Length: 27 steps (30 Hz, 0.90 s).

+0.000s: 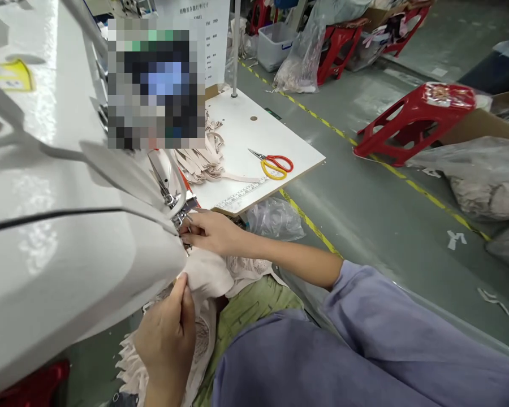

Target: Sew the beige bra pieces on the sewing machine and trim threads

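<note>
I see the left hand [167, 328] low and left of the middle of the frame. Its thumb and finger pinch the edge of a soft, pale cloth [207, 274]. The right hand [214, 232] is a bit higher, near the middle. Its fingers are bent and close to the shiny metal parts [180, 212] of a big white sewing machine [89, 254]. The tips are partly hidden, so I cannot tell if they grip the cloth too.

The cloth sits just below the right hand, by the nose of the machine. More pale, frilly cloth [131, 362] hangs down at the lower left. A green cloth [254, 305] lies across the lap, and the person wears a purple top [365, 294].

The machine fills the left side of the frame. Above the right hand, near the top middle, is a white counter [275, 127]. On it are a heap of pale strips [199, 161] and some scissors [275, 167] with one red and one yellow handle. Ruler marks [241, 192] run along its near edge. A sheet with writing [216, 39] stands at the top, next to a patch of blurry squares [152, 85]. A clear bag [275, 217] is under the counter.

Farther out, on the right, a red stool [424, 121] stands on the green floor [335, 186].
</note>
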Each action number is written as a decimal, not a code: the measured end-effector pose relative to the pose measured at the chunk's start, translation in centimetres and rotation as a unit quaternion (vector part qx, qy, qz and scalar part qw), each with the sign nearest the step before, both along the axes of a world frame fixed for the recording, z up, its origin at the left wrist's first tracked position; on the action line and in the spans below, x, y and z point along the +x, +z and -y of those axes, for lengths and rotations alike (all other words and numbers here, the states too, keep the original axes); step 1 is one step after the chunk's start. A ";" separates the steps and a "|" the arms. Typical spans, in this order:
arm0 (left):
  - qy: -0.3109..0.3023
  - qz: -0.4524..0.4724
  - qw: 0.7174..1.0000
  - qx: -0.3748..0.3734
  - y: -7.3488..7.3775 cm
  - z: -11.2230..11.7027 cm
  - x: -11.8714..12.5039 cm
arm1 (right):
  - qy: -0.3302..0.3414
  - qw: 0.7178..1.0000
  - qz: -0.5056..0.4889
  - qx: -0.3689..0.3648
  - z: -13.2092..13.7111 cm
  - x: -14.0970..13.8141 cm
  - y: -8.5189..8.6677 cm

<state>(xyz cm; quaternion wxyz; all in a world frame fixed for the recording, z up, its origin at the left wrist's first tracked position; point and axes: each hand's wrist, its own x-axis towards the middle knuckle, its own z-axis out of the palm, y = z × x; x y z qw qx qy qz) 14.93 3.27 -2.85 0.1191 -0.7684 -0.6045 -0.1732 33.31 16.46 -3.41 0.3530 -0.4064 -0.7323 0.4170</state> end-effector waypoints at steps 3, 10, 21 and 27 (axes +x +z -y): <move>-0.015 0.002 1.000 0.003 -0.1 -0.1 0.2 | -0.006 1.000 0.006 -0.003 0.1 0.4 0.3; -0.050 -0.003 0.998 0.023 -0.1 -0.5 0.8 | -0.002 1.000 -0.003 -0.004 0.0 0.9 0.1; -0.084 0.006 0.996 0.023 0.0 -0.5 0.8 | 0.000 1.000 -0.022 0.001 -0.1 1.8 -0.1; -0.062 0.068 0.996 0.012 0.1 -0.2 0.7 | -0.008 0.999 -0.029 -0.039 0.5 1.7 0.6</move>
